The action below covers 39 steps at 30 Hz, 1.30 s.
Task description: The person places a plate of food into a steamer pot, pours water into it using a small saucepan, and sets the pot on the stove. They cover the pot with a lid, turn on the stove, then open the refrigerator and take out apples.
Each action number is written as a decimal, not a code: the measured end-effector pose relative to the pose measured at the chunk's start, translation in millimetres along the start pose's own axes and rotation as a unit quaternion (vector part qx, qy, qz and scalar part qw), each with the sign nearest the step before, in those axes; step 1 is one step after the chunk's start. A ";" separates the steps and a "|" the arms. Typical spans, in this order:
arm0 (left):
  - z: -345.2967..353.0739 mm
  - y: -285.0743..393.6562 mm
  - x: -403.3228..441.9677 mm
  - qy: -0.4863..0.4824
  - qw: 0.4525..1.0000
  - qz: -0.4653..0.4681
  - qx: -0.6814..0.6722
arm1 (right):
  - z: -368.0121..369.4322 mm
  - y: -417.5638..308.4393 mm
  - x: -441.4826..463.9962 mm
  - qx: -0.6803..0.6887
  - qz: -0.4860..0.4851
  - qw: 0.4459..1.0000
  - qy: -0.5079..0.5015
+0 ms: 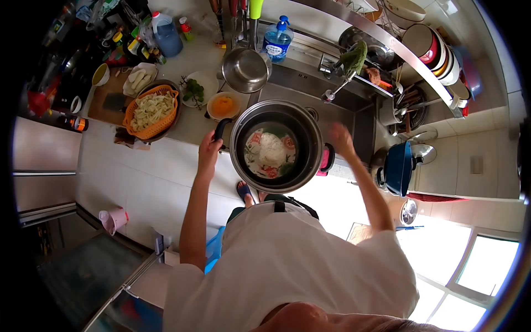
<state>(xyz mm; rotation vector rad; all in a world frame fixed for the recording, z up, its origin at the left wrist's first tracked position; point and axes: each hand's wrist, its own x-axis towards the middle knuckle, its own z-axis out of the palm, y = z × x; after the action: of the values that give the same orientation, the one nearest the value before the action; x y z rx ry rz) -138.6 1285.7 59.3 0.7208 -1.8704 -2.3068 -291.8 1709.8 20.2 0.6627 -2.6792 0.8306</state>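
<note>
**Lopsided hold, one side free**

So from my end on the head cam: the left hand (208, 155) looks wrapped around the left handle (222, 129) of the big pot (308, 149). The right hand (341, 139) is just beside the right handle (331, 157) but not on it. It's motion-blurred, so I can't tell how wide the fingers are, though I see nothing in it.

The pot is right in front of the body, overlapping the near edge of the sink (296, 80). Can't tell if it's resting there or hanging off the left hand. Inside is a flowered dish (289, 144) or a patterned base, with a white heap (271, 149) on it.

My read: the step in hand is handling the loaded pot. I'd say the next move calls for keeping it level and, if it has to travel, getting the right hand onto its handle.

Further out, the tap (349, 77) is beyond the right hand. Off to the left sit a bowl (237, 104) of something orange, a plate (210, 81) of greens and the orange basket (152, 131) of pale chopped veg.
</note>
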 end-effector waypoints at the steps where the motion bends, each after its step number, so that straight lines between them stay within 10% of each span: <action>1: 4.0 6.7 7.6 -0.001 1.000 -0.029 -0.007 | 2.5 -0.7 -24.7 0.045 0.122 0.990 -0.062; 3: 13.6 14.0 23.8 0.010 0.996 -0.091 -0.022 | 7.1 -8.3 -57.0 0.336 0.326 0.873 -0.137; 4: 13.3 10.5 31.9 0.018 0.993 -0.108 -0.046 | 7.1 -15.5 -65.7 0.557 0.386 0.722 -0.137; 8: 16.0 2.6 41.9 0.052 0.982 -0.145 -0.114 | -13.4 -57.0 -54.8 0.700 0.432 0.567 -0.036; 24: -51.1 71.7 -65.7 0.112 0.963 -0.100 -0.224 | -72.8 -157.6 10.2 0.679 0.391 0.598 -0.167; 39: -321.4 192.2 -169.8 0.152 0.950 0.014 -0.273 | 16.4 -433.6 77.2 0.670 0.343 0.598 -0.277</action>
<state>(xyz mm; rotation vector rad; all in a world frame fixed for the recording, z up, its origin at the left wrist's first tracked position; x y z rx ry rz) 99.8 1007.8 246.6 0.8862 -1.0330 -2.3565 -145.9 1355.8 238.3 -0.0638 -2.1100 3.4297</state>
